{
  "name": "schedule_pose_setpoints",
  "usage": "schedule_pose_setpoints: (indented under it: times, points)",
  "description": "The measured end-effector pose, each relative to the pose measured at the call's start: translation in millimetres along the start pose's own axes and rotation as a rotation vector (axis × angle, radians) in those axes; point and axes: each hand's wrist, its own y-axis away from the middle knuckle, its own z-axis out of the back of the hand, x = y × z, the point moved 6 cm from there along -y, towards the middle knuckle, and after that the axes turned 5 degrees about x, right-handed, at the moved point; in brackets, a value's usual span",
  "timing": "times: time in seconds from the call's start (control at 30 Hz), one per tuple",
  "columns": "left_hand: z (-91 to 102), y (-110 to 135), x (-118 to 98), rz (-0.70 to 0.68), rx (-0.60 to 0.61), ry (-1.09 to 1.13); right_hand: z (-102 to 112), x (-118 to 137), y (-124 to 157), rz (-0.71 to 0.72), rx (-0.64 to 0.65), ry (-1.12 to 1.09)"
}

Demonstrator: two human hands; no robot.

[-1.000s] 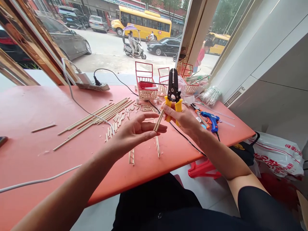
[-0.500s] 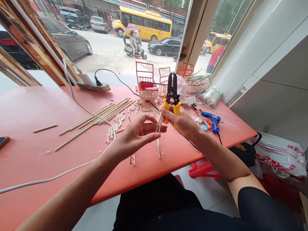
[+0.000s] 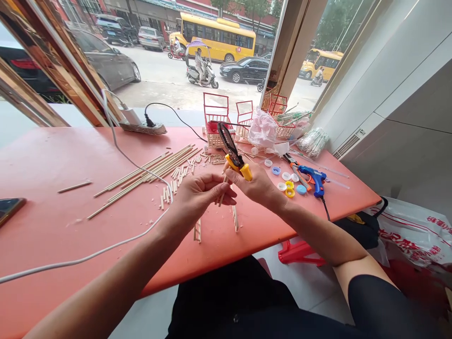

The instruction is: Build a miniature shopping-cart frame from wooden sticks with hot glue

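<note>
I hold station over a red worktop [image 3: 88,238], left hand [image 3: 199,190] at my 12 o'clock with its fingers closed around a few thin wooden sticks [image 3: 221,198], right hand [image 3: 257,187] beside it, fingers clamped on yellow-handled pliers [image 3: 231,148]. The black head of the pliers leans toward 11; I cannot tell whether its jaws meet. By the clock from the two hands, long sticks [image 3: 151,169] lie in a loose bundle at 10, short cut pieces [image 3: 181,176] scattered at 9, nearer the left wrist. A white cord [image 3: 88,258] curves in past those pieces and sweeps out toward 8, just beside the left forearm and in its way. At 12 stands a small red-and-cream cart [image 3: 213,136], partly hidden behind the pliers; at 1, a crumpled pink plastic bag [image 3: 263,129] crowds the far side. Loose bottle caps [image 3: 286,176] sit at 3, between the right hand and a blue glue gun [image 3: 314,176]. Two ladder-like stick pieces [image 3: 197,233] lie near 7 and 6, their far ends covered by my hands. Beyond the long sticks, between 10 and 11, rests a power strip [image 3: 143,128]; a phone [image 3: 10,209] lies well apart at 9.
</note>
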Motion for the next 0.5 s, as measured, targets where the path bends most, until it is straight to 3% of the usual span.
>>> schedule_pose_setpoints:
  times: [0.23, 0.37, 0.5]
  points:
    - [5.9, -0.4, 3.2, 0.005, 0.052, 0.131, 37.1, -6.1, 19.0, -0.137, 0.255, 0.139]
    - [0.8, -1.6, 1.0, 0.022, 0.112, 0.199, 40.6, -15.4, 29.1, -0.216, 0.394, 0.210]
    - [-2.5, -2.5, 2.1, 0.041, 0.162, 0.238, 37.3, -14.6, 32.2, -0.223, 0.453, 0.244]
